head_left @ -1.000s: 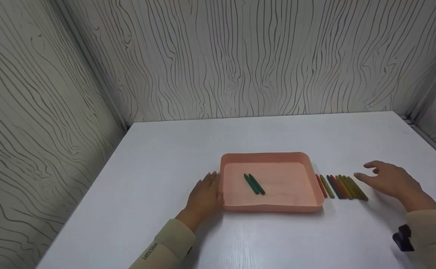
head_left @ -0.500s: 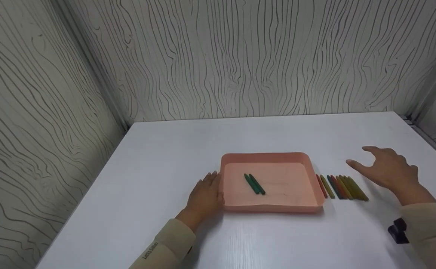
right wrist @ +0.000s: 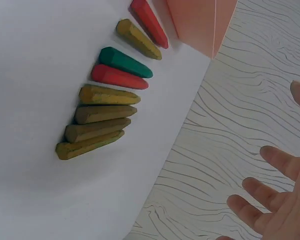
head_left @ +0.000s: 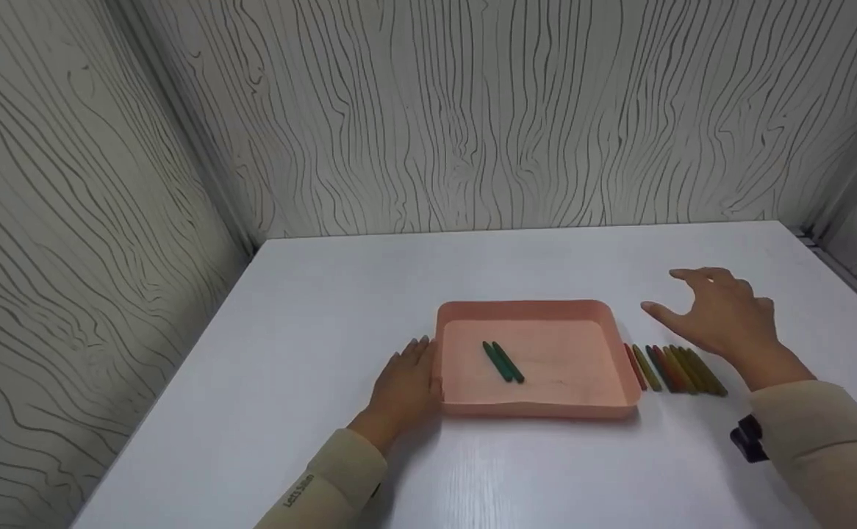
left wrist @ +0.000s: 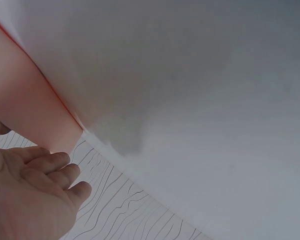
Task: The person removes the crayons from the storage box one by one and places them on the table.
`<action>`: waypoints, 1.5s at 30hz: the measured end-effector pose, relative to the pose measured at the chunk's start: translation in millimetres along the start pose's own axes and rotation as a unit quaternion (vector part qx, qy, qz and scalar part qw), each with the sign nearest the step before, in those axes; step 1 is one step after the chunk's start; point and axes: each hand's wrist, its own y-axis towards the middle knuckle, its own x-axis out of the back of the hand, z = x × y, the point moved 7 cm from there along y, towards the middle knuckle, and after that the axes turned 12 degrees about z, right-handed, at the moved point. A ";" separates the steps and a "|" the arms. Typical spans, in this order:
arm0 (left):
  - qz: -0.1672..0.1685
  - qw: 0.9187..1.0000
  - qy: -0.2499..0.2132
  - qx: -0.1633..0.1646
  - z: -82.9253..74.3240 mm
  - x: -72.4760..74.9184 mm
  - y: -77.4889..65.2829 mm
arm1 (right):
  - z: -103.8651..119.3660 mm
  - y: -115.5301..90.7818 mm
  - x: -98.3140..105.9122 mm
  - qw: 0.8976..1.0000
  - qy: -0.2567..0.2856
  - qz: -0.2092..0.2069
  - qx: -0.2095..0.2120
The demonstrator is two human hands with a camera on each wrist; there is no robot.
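Note:
In the head view, my left hand lies along the left wall of a shallow pink tray, its fingers touching the outside. Two green crayons lie side by side on the tray floor. My right hand hovers beyond the row of crayons right of the tray, thumb and fingers spread, holding nothing. The right wrist view shows that row: a red crayon by the tray, a yellow-brown crayon, a green crayon, another red crayon, and several yellow-brown crayons.
Everything stands on a white table. Wood-grain patterned panels rise behind it and at both sides. The tray's low rim separates the two green crayons from the row outside.
My right hand has risen away from the right end of the crayon row and shifted left toward the tray. The left hand, tray and crayons stay in place.

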 end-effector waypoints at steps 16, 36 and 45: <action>0.002 1.000 0.003 -0.004 -1.7 1.0 -0.2 | 61.7 12.7 -11.7 0.998 -0.010 0.010 0.057; -0.001 1.000 -0.001 0.003 -2.3 0.5 0.5 | 120.6 17.7 -54.4 0.993 -0.015 0.035 0.115; 0.018 1.000 0.021 0.011 -4.3 0.2 0.4 | 139.2 15.3 -78.8 0.988 0.017 0.059 0.143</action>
